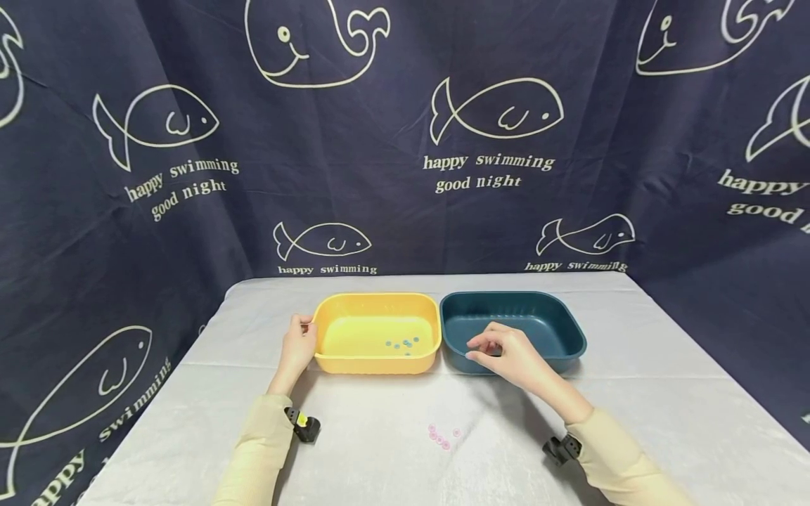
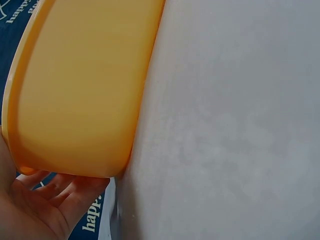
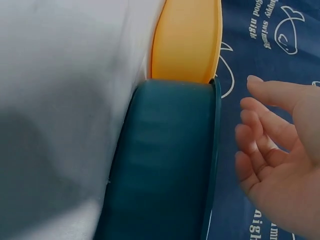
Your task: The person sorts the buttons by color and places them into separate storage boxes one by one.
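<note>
Left hand (image 1: 297,349) rests against the left end of the yellow tub (image 1: 377,332), fingers curled on its rim, while the right hand (image 1: 509,353) hovers over the near rim of the dark teal tub (image 1: 512,329), fingers loosely bent and holding nothing visible. Both tubs stand side by side, touching, on a surface (image 1: 633,393) under a pale grey cloth; small blue discs (image 1: 402,344) lie in the yellow one and pink discs (image 1: 441,436) on the cloth nearer the person. Navy fabric (image 1: 405,176) printed with white fish and whales hangs behind and at both sides
</note>
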### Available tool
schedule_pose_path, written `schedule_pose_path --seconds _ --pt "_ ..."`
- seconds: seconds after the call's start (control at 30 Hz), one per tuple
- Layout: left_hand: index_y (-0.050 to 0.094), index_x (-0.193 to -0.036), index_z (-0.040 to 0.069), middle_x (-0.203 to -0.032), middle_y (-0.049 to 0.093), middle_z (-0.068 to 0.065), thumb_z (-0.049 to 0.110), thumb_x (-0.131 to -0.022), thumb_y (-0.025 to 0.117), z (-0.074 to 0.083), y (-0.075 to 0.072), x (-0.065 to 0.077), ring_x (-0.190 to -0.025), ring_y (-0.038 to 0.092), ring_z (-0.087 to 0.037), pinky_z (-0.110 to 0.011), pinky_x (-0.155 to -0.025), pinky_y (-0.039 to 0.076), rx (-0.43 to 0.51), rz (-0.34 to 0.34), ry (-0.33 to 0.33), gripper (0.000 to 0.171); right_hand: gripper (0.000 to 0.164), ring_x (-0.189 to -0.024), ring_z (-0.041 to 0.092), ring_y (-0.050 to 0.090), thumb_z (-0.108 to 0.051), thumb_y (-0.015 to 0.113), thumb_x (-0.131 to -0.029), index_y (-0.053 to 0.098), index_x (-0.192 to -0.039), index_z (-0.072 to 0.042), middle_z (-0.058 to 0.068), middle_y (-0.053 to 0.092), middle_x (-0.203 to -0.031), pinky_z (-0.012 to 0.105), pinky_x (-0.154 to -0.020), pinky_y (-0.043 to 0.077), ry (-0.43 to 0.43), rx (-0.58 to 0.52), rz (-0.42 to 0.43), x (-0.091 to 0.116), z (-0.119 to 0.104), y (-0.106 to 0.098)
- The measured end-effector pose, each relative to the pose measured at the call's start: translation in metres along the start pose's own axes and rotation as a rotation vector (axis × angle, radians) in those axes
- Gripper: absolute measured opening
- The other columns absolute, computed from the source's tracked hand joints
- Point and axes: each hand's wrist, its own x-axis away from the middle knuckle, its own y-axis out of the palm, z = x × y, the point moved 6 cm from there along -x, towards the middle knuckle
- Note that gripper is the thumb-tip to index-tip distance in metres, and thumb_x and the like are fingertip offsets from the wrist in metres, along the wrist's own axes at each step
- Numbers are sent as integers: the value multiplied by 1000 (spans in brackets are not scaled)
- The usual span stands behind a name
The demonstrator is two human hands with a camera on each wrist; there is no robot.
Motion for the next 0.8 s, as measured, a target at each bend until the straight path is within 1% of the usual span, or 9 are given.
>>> schedule_pose_path --seconds 0.2,0.33,0.43,0.53,0.57,0.63,0.7,0.77,0.8 --pt "41 -121 -4 -123 50 -34 13 -97 35 0 0 0 -114 51 -44 -52 -94 44 -6 3 5 30 14 -67 2 52 -14 77 -75 74 -87 -9 -12 56 -73 26 -59 49 -62 -29 -17 4 -10 2" --pt "41 -121 -4 -124 50 -34 13 -97 34 0 0 1 -114 51 -45 -52 -93 45 -14 3 7 30 16 -68 3 52 -15 77 -75 74 -89 -9 -13 56 -75 26 -58 49 -75 -43 -50 8 -16 6" --pt "40 -121 -4 -124 49 -34 13 -97 34 1 -1 1 -115 50 -45 -53 -94 44 -14 3 2 31 15 -69 5 54 -15 77 -76 73 -89 -10 -12 55 -75 26 -57 49 -84 -57 -78 10 -18 9" --pt "40 -121 -4 -125 49 -34 14 -97 34 1 -1 1 -116 50 -45 -53 -95 44 -12 4 -4 30 13 -69 5 54 -16 76 -77 73 -89 -13 -10 56 -75 28 -59 49 -102 -61 -102 11 -22 13" --pt "40 -121 -4 -125 49 -34 14 -97 34 1 -1 1 -116 50 -45 -53 -95 43 -12 3 -6 30 13 -69 5 54 -16 76 -77 72 -89 -14 -10 56 -74 29 -63 49 -108 -56 -109 12 -23 15" --pt "40 -121 -4 -125 49 -34 14 -97 34 1 -1 2 -116 50 -45 -53 -95 44 -14 2 -7 30 12 -67 5 53 -17 76 -77 73 -88 -15 -9 55 -73 34 -77 51 -109 -49 -121 14 -25 17" --pt "40 -121 -4 -125 49 -34 14 -97 34 1 -1 2 -116 50 -44 -52 -95 44 -15 1 -7 31 12 -67 4 52 -18 76 -77 73 -88 -14 -10 54 -73 35 -78 50 -94 -48 -140 16 -26 19" --pt "40 -121 -4 -125 49 -34 13 -97 33 2 0 2 -115 50 -44 -52 -94 44 -16 -1 -6 30 14 -68 4 52 -19 76 -77 73 -89 -12 -11 54 -73 33 -77 50 -69 -58 -168 18 -26 22" --pt "39 -121 -4 -125 49 -34 13 -97 33 2 0 2 -115 50 -44 -52 -94 44 -16 -1 -5 30 15 -69 5 52 -19 76 -77 73 -89 -11 -11 54 -74 32 -74 52 -56 -68 -184 19 -26 23"
